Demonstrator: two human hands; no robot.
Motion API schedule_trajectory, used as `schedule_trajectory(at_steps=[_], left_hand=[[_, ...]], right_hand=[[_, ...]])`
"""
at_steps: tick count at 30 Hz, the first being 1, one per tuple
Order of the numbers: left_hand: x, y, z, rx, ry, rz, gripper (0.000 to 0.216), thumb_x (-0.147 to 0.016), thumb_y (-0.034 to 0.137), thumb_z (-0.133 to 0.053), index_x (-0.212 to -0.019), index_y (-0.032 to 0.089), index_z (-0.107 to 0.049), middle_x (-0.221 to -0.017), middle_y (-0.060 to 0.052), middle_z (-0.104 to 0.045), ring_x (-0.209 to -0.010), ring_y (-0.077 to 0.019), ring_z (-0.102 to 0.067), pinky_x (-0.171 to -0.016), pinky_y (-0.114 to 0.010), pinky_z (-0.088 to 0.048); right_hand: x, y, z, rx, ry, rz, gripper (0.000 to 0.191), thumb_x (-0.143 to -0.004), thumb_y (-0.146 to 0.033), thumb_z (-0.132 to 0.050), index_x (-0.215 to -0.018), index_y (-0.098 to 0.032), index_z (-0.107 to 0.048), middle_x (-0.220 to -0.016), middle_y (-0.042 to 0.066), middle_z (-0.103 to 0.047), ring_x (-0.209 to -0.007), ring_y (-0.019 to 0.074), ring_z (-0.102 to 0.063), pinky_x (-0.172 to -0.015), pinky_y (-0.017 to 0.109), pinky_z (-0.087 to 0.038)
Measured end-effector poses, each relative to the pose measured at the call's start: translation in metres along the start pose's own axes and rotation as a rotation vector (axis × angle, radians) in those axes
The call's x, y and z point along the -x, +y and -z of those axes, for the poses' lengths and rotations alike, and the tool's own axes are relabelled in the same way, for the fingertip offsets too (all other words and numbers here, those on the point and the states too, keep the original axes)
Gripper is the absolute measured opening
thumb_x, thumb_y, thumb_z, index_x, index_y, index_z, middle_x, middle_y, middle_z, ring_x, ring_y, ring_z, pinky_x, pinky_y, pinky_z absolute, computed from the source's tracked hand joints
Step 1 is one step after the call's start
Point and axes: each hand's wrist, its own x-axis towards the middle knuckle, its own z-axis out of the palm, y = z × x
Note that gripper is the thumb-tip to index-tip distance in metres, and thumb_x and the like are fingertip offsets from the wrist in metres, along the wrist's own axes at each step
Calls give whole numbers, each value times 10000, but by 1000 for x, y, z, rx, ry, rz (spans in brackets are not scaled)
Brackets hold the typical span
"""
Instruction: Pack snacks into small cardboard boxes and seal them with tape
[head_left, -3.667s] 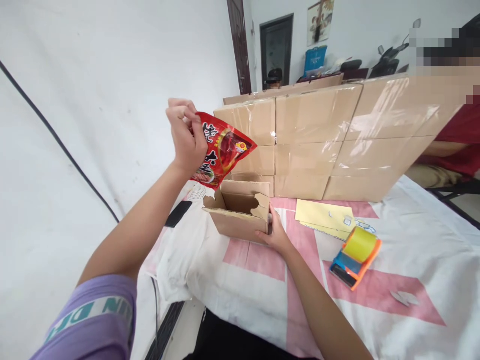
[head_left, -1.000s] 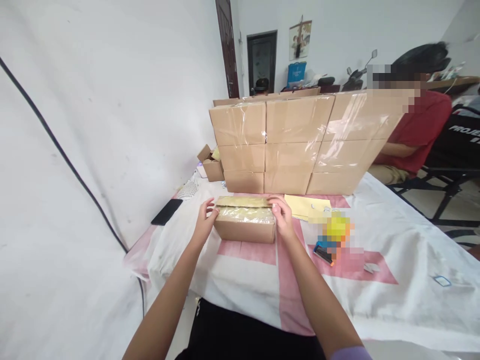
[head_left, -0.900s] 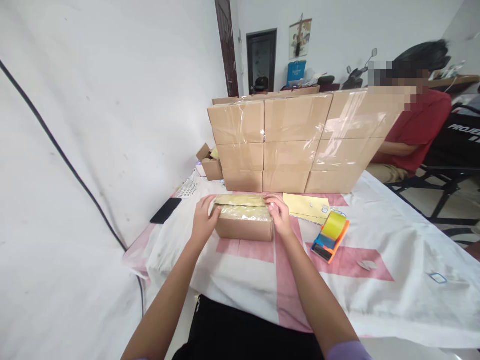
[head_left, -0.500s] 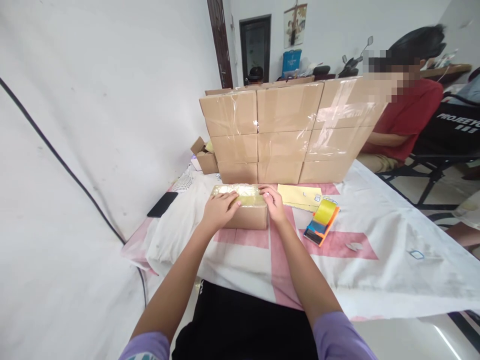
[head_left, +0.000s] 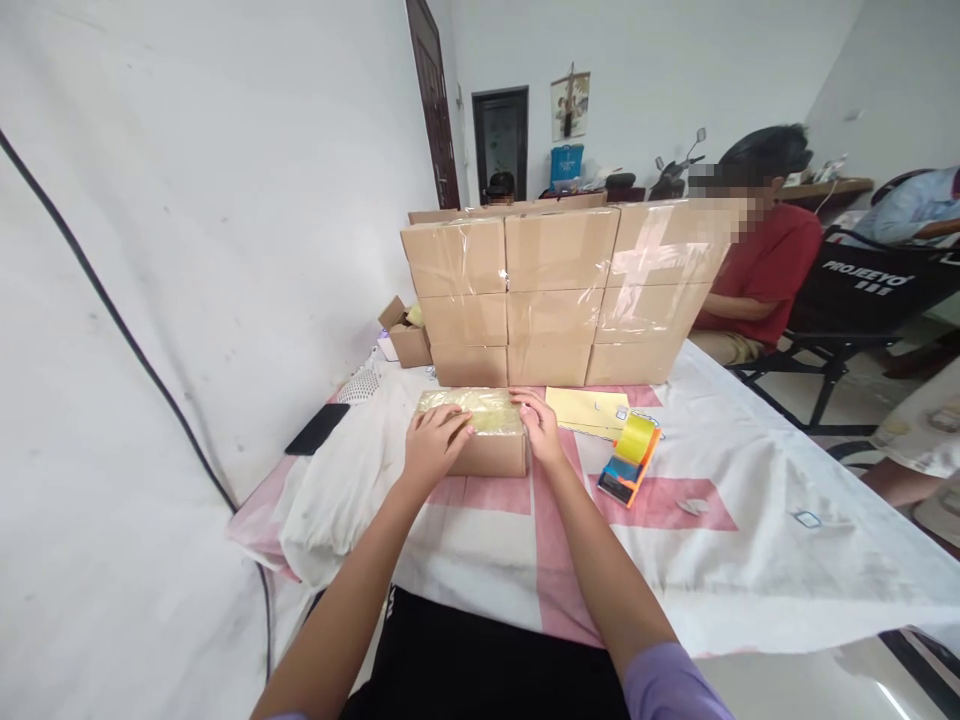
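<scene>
A small brown cardboard carton [head_left: 491,455] lies on the cloth-covered table, its top covered with shiny yellowish clear tape [head_left: 489,406]. My left hand [head_left: 436,440] rests on the left of its top, fingers stretched out over the tape. At the right edge of the top is my right hand [head_left: 538,422], its fingers extended along the corner. A tape dispenser [head_left: 632,460] with a yellow roll and an orange and blue frame lies to the right of that hand. Beside the carton lies a sheet of yellow paper [head_left: 585,405].
A wall of taped brown cartons [head_left: 559,295] stands behind my hands. To its left are a small open box [head_left: 409,345] and a black flat object [head_left: 317,430]. A person in a red shirt [head_left: 784,260] sits beyond the table's right side, near a black chair [head_left: 862,290].
The view has tilted upward and shifted slightly, so the scene sits lower and a little to the left. Both hands stay on the carton, with barely any change in their pose.
</scene>
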Motion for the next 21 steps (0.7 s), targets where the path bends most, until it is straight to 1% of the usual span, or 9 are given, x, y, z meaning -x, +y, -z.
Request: schedule_trajectory(at_steps=[5, 11, 17, 19, 21], left_hand=[[-3, 2, 1, 5, -46, 10, 336, -1028, 427, -481, -1149, 316, -774, -1300, -41, -704, -1223, -276, -607, -1058, -463, -385], [-3, 0, 1, 42, -36, 10, 335, -1022, 430, -487, -1169, 324, -769, -1291, -38, -717, -1218, -283, -614, -1082, -469, -373], [0, 3, 3, 62, -43, -4, 370, -1029, 428, -472, -1308, 334, -696, -1348, -43, -698, -1317, -296, -566, -1121, -473, -326], [-1, 7, 4, 61, -47, -5, 369, -1036, 402, -451, -1302, 331, -697, -1368, -45, -687, -1356, -302, -537, -1142, -492, -297], [-2, 11, 4, 59, -37, -4, 369, -1036, 376, -443, -1299, 319, -698, -1399, -51, -668, -1376, -313, -520, -1159, -516, -267]], right_hand=[[1, 1, -3, -36, 31, -30, 328, -989, -491, -522, -1027, -252, -744, -1273, 103, -718, -1256, 273, -627, -1114, 479, -453], [1, -2, -9, -62, 59, -97, 336, -985, -513, -522, -1046, -256, -730, -1341, 101, -688, -1310, 265, -597, -1156, 484, -426], [3, 1, -8, -64, 45, -88, 345, -993, -505, -511, -1102, -261, -730, -1388, 96, -669, -1346, 272, -579, -1171, 495, -412], [1, 0, -9, -54, 57, -67, 338, -997, -471, -510, -1159, -255, -714, -1409, 105, -656, -1355, 271, -572, -1176, 500, -407], [-3, -8, -7, -13, 97, -23, 337, -996, -429, -512, -1211, -241, -690, -1418, 125, -642, -1360, 275, -563, -1179, 511, -398]])
